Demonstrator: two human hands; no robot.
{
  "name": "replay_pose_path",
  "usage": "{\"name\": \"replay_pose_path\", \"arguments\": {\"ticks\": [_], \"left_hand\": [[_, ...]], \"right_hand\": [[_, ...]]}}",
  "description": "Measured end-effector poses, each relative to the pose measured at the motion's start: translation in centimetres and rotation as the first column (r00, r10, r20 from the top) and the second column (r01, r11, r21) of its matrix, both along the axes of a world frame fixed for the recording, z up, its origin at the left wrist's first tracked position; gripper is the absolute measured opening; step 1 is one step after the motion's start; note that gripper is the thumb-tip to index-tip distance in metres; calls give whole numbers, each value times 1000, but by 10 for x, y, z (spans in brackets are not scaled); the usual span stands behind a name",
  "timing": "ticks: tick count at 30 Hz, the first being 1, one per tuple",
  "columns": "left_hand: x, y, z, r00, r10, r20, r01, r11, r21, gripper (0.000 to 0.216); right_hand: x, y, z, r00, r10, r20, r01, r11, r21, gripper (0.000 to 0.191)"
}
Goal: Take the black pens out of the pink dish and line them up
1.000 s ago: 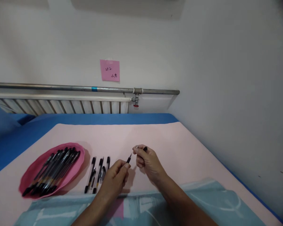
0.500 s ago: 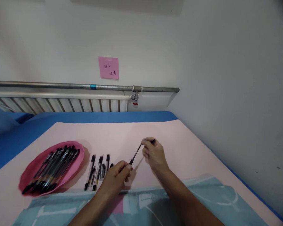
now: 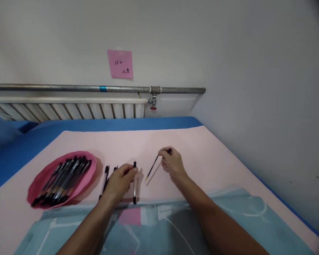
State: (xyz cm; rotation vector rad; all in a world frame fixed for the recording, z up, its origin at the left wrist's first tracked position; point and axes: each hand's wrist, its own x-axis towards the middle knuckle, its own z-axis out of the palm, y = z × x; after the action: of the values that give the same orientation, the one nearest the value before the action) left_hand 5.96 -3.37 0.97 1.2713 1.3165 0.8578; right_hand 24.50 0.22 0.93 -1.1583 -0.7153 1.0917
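My right hand [image 3: 171, 163] pinches a thin black pen refill [image 3: 152, 168] by its upper end; its tip points down-left just above the pink sheet [image 3: 207, 156]. My left hand [image 3: 120, 180] has its fingers closed on the top of an empty clear pen barrel [image 3: 134, 184] that lies on the sheet pointing toward me. Just left of that hand lie two or three more pens [image 3: 105, 179], partly hidden by it. A pink oval tray [image 3: 39, 177] at the left holds several black pens [image 3: 62, 181].
A light blue patterned cloth [image 3: 162, 230] covers my lap at the bottom. Blue bedding [image 3: 117, 124] borders the pink sheet at the back and left. A radiator [image 3: 69, 110] and metal pipe [image 3: 95, 88] run along the far wall, with a pink note [image 3: 120, 63] above. A white wall stands close on the right.
My right hand drew the refill out of the barrel and moved up and right with it. My left hand carried the empty barrel leftward and down onto the sheet beside the other pens.
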Motion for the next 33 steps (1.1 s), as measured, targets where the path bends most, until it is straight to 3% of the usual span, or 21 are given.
{"name": "replay_pose_path", "arguments": {"ticks": [7, 16, 20, 24, 29, 33], "left_hand": [[3, 13, -6, 925, 23, -378, 52, 981, 187, 25], [1, 25, 2, 766, 13, -642, 138, 973, 185, 29], [-2, 24, 4, 703, 37, -710, 148, 969, 198, 33], [-13, 23, 9, 690, 76, -720, 132, 964, 229, 28], [-30, 22, 18, 695, 94, -713, 68, 979, 195, 25], [-37, 21, 23, 690, 120, -714, 43, 978, 206, 26]], "right_hand": [[-18, 2, -15, 944, 174, 280, -159, 984, -77, 8], [-34, 2, -22, 821, 212, 530, -197, 977, -85, 7], [-38, -1, -17, 747, 218, 628, -223, 972, -73, 7], [-36, -6, -12, 653, 274, 706, -256, 957, -135, 6], [-35, -17, -13, 450, 410, 793, -398, 887, -233, 4], [-42, -27, -12, 367, 435, 822, -514, 832, -211, 6]]}}
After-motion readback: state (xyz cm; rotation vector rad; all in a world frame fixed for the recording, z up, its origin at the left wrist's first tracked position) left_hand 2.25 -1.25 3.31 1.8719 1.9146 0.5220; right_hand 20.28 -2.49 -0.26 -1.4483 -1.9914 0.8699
